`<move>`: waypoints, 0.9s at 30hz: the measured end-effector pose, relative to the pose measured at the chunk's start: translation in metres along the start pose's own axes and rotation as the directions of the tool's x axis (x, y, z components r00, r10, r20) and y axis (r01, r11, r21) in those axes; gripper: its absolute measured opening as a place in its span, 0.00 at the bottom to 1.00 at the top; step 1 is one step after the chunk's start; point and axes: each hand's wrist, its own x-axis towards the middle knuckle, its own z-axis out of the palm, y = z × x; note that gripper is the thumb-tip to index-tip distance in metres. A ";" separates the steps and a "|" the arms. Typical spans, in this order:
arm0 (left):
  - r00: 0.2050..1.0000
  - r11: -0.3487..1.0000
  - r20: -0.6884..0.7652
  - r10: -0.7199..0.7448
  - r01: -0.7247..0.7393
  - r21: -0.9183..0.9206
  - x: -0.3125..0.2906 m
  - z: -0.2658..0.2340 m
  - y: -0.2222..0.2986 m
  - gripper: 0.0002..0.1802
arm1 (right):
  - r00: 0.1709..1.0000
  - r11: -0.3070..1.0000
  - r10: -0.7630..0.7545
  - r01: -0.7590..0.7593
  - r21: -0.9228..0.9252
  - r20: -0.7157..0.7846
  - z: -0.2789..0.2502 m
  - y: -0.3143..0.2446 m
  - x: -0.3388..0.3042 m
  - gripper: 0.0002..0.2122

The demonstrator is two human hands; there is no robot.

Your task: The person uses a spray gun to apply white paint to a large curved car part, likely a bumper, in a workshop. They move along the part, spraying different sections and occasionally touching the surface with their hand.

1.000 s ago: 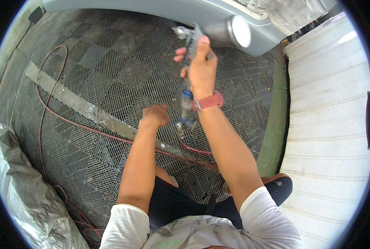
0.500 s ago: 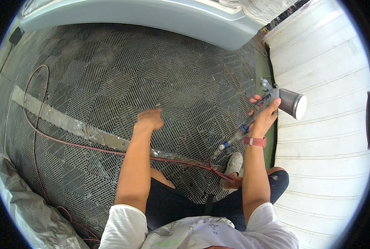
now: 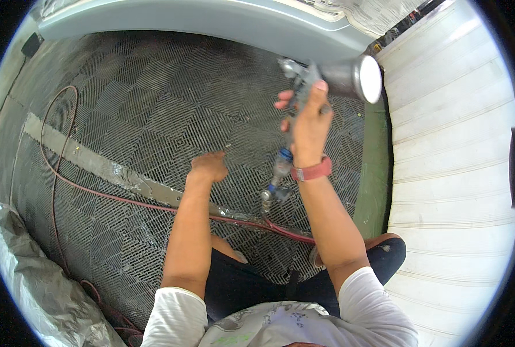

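My right hand [image 3: 310,130] is wrapped round the handle of a spray gun [image 3: 305,87], raised below a pale blue-grey car body panel [image 3: 211,21]. A dark paint cup [image 3: 339,78] with a white lid sticks out from the gun to the right, slightly blurred. Under the grip, a fitting with a blue ring [image 3: 281,165] joins a red air hose [image 3: 280,230]. My left hand [image 3: 208,166] is closed in a loose fist over the floor, left of the gun, and nothing shows in it.
The hose loops over the dark ribbed floor mat [image 3: 153,115] and a grey strip [image 3: 104,170] at left. Crumpled plastic sheeting [image 3: 32,283] lies lower left. A white ribbed wall [image 3: 442,173] rises at right, with a green strip [image 3: 373,168] along its foot.
My right hand has swung the spray gun left and up, nearer the panel, and the hose end moved with it. My left hand stays nearly in place.
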 end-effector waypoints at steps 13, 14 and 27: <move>0.998 1.000 -0.055 0.016 -0.016 0.007 0.015 0.012 -0.007 0.38 | 0.979 0.992 0.018 -0.043 0.116 0.205 0.051 -0.028 0.017 0.35; 0.998 1.000 -0.054 0.008 -0.007 0.015 0.012 0.009 -0.003 0.38 | 0.988 0.997 0.013 -0.026 0.079 0.156 0.036 -0.029 0.019 0.34; 0.999 1.000 0.050 -0.017 0.018 -0.005 0.008 0.001 0.008 0.42 | 0.946 0.998 -0.043 0.024 -0.063 -0.322 -0.162 -0.017 0.026 0.33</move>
